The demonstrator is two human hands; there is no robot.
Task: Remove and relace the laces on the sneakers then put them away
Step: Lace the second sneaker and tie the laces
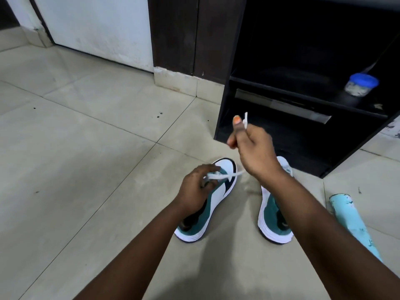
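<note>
Two white and teal sneakers stand on the tiled floor. On the left sneaker (214, 198) my left hand (198, 187) grips the tongue area and the laces there. A white lace (229, 174) runs from that shoe up to my right hand (252, 148), which is raised above the shoes and pinches the lace end (245, 120) between thumb and fingers. The right sneaker (272, 215) lies partly hidden under my right forearm, untouched.
A black open shelf unit (303, 118) stands just beyond the shoes, with a blue-lidded jar (360, 84) on a shelf. A light blue patterned cloth-covered leg (350, 221) lies at the right. A dark door frame and white wall are behind.
</note>
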